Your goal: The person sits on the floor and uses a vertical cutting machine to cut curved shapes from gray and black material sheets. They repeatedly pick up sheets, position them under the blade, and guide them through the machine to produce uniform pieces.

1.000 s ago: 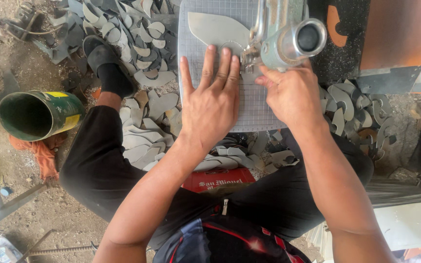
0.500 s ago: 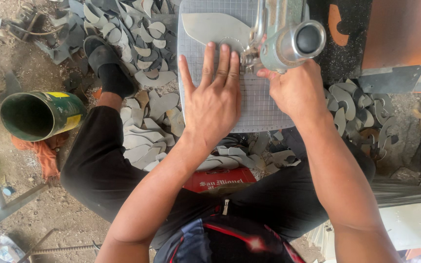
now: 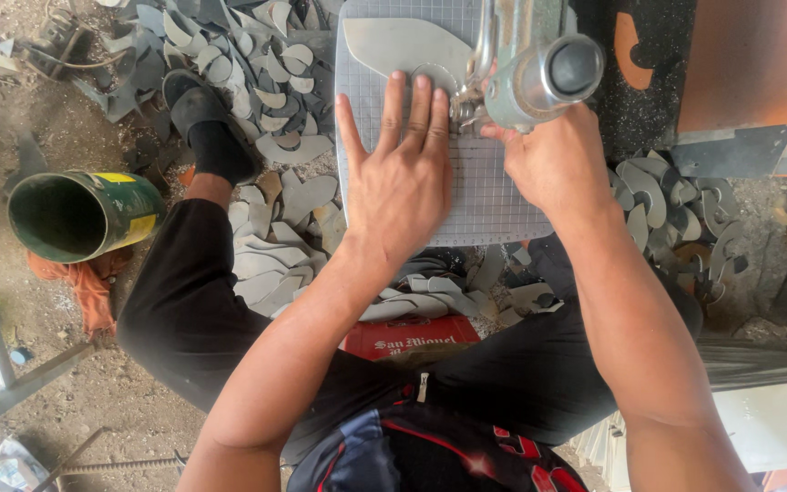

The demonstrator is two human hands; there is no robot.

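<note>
Pressing the grey sheet (image 3: 503,196), left hand (image 3: 400,182) points away, lengthwise.

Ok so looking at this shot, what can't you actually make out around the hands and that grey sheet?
Head view only:
- Right hand fingertips: hidden behind the metal machine head.
- The cutting point on the grey grid sheet: covered by the machine head and the left hand.
- Top of the sheet: cut off by the frame's upper edge.
- Inside of the green can: too dark to tell.
</note>
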